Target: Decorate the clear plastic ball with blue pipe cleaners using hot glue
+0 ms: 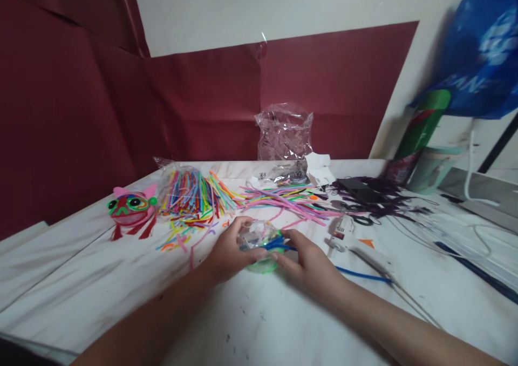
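Observation:
Both my hands meet near the middle of a white table (121, 279). My left hand (227, 252) is closed around a small clear plastic piece (259, 244) with green trim at its base. My right hand (307, 261) pinches the same piece from the right, its fingertips on blue pipe cleaner wrapped there. A loose blue pipe cleaner (362, 275) lies on the table just right of my right wrist. Beyond my hands spread many coloured pipe cleaners (283, 198).
A pink craft animal with green eyes (133, 207) stands at the left. A bag of coloured pipe cleaners (186, 193) lies beside it. A white glue gun (342, 232), dark purple strands (376, 196), a clear plastic bag (284, 133) and a blue bag (481, 58) lie behind and right.

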Available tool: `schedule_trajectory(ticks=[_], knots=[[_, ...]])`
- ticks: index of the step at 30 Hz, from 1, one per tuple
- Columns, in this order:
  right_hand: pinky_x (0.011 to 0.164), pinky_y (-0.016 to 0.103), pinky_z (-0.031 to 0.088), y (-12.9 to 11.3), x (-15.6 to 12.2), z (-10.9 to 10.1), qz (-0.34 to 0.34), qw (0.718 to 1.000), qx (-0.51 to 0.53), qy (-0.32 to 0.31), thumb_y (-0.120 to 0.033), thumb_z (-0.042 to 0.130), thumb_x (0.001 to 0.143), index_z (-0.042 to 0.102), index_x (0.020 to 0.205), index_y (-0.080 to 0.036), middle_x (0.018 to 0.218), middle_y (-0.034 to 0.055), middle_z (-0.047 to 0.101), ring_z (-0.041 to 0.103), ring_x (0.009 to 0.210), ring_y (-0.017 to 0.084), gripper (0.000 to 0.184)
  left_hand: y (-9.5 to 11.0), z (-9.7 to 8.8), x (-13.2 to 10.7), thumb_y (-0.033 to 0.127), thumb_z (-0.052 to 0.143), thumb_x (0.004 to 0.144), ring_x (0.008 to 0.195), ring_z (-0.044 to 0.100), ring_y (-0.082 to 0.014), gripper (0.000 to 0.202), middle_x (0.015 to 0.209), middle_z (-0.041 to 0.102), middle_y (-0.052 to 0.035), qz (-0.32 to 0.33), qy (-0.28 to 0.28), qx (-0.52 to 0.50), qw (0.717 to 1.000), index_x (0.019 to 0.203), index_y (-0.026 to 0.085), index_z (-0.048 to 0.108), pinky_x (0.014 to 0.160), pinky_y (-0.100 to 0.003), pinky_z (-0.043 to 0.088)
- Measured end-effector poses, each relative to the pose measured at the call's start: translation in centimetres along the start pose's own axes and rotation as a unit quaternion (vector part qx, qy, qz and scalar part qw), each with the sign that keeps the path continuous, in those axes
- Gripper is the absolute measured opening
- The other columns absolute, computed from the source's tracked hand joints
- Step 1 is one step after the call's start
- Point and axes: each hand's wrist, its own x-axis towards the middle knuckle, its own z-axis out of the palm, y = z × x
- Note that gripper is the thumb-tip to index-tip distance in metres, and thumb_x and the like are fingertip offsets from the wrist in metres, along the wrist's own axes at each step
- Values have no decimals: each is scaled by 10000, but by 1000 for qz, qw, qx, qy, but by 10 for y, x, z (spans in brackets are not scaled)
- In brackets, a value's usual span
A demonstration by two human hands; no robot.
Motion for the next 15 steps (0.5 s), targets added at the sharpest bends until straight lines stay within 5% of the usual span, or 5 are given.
schedule_trajectory(ticks=[8,15], knots=[[761,401,506,4,4,-5,-10,1000,22,15,-378,554,801,542,1128,-161,1045,148,680,641,945,281,393,-14,-9,13,472,806,527,1310,376,-354,942,1396,401,-200,-32,-48,-134,989,1300,170,359,1036,-445,339],[689,340,492,4,3,-3,-22,998,46,46,-330,507,843,549,889,-204,867,76,673,640,803,225,140,-17,-14,15,534,774,561,1284,406,-358,857,1349,454,-172,-6,-100,-121,988,1253,178,415,1023,-448,348]])
